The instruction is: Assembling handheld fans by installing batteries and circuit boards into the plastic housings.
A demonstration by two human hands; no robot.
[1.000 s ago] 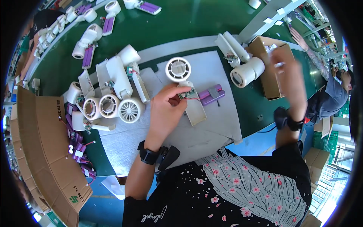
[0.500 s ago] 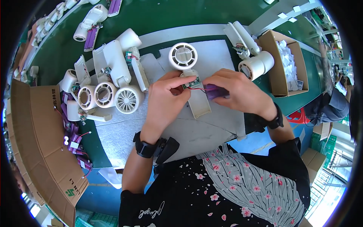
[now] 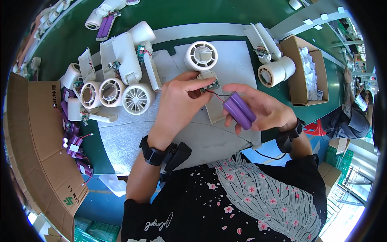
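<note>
A white handheld fan lies on the padded mat, its round head away from me and its handle shell opened toward me. At the top of the handle sits a small green circuit board. My left hand is closed there, thumb and forefinger pinching at the board's edge. My right hand holds a purple two-cell battery pack tilted above the handle's right side, fingers beneath it. Thin red and dark wires run from the pack toward the board; their end is hidden by my left fingers.
Several opened white fans stand left of the mat, with purple battery packs and a cardboard box beyond. At the right are another fan and a carton of white pieces. A person sits far right.
My right hand has turned and opened out, bringing the battery pack into plain sight, lower and nearer me. My left hand stays at the circuit board. The whole view has shifted slightly.
</note>
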